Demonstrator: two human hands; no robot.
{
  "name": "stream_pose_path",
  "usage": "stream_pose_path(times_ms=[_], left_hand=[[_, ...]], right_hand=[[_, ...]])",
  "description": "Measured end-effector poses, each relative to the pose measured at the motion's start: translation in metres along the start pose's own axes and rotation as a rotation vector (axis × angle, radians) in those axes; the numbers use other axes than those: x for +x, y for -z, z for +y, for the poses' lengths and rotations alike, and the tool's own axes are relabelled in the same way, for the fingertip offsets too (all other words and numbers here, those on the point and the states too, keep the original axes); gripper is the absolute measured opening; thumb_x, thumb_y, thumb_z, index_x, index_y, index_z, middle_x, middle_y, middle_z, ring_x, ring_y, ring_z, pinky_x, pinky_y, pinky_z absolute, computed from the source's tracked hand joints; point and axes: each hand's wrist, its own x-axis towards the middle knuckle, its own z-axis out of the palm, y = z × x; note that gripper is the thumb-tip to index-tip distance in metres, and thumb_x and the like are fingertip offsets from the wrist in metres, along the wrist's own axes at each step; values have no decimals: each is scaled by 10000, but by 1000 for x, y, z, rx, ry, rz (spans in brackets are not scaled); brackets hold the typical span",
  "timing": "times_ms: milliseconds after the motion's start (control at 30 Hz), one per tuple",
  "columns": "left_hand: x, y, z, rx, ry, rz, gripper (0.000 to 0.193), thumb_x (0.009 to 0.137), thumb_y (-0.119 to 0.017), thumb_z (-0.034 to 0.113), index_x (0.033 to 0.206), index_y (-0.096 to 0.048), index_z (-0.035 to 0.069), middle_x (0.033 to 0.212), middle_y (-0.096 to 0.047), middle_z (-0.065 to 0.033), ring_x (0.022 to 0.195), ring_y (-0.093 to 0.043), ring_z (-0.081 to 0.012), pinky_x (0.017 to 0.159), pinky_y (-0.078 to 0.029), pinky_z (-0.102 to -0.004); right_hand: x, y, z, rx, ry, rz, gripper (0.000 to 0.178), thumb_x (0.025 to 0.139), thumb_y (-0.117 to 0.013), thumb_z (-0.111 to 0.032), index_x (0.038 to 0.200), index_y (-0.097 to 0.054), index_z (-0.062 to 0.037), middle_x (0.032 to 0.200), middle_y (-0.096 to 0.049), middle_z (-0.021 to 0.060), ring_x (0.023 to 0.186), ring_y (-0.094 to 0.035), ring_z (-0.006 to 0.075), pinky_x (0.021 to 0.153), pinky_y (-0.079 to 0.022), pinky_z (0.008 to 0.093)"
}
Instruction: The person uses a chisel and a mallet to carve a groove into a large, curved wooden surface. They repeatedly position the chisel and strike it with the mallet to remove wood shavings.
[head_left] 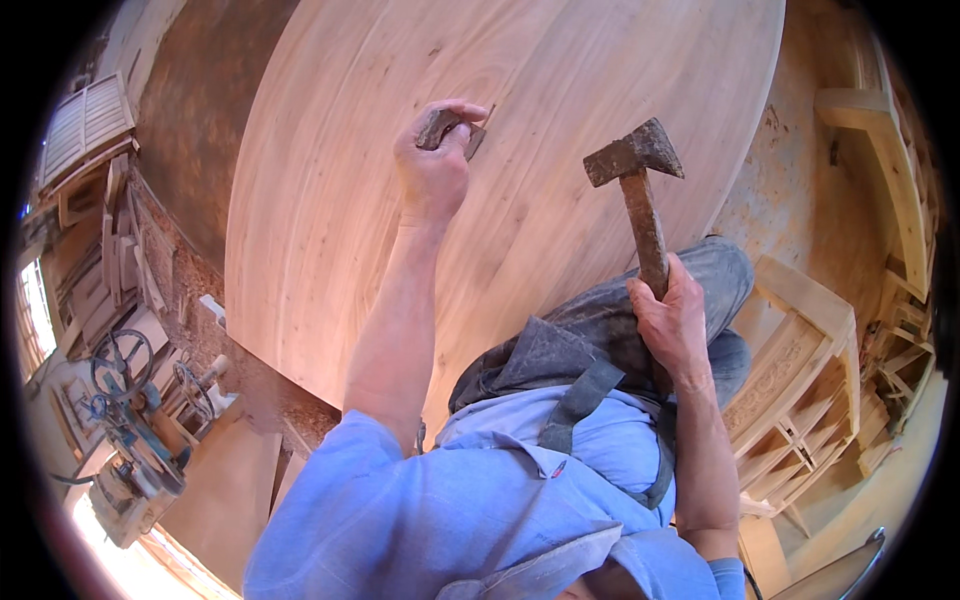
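A hatchet (640,200) with a dark, worn head stands upright in my right hand (675,312), whose fingers wrap round the lower part of its wooden handle. The head has a blunt block on its left end and flares out at the right. My left hand (437,160) is closed on a small, dark brown, blocky piece (437,129), held over the large pale wooden panel (330,230). Part of that piece is hidden by my fingers, and I cannot tell its kind. A thin dark sliver (490,115) shows beside my fingertips.
My bent knee (715,270) rests at the panel's right edge. Carved wooden furniture frames (800,340) stand to the right. A machine with a handwheel (122,360) is at the lower left, near stacked boards (125,260) and sawdust (205,290).
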Motion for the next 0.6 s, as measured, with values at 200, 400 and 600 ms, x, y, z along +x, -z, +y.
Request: stream_pose_path(times_ms=[200, 400, 600], left_hand=[[-3, -7, -5, 39, -89, -21, 236, 952, -532, -134, 1045, -686, 18, 991, -755, -58, 957, -706, -138, 870, -551, -275], [-15, -18, -20, 164, -192, -3, 168, 961, -570, -78, 1048, -689, 0, 932, -725, -56, 908, -676, -107, 837, -522, -262], [-23, -22, -49, 314, -300, -81, 257, 939, -594, -70, 1178, -644, 9, 1072, -684, -75, 1074, -642, -171, 967, -499, -319]], right_hand=[[2, 0, -5, -56, 59, 4, 166, 894, -658, -110, 975, -560, -3, 783, -623, 229, 734, -639, 398, 696, -506, 427], [10, 3, -47, 5, 233, 48, 150, 877, -686, -50, 992, -592, -27, 756, -624, 204, 684, -643, 414, 633, -511, 417], [42, -7, -55, -322, 643, 22, 131, 881, -652, -43, 932, -531, -38, 736, -619, 185, 668, -646, 404, 569, -500, 485]])
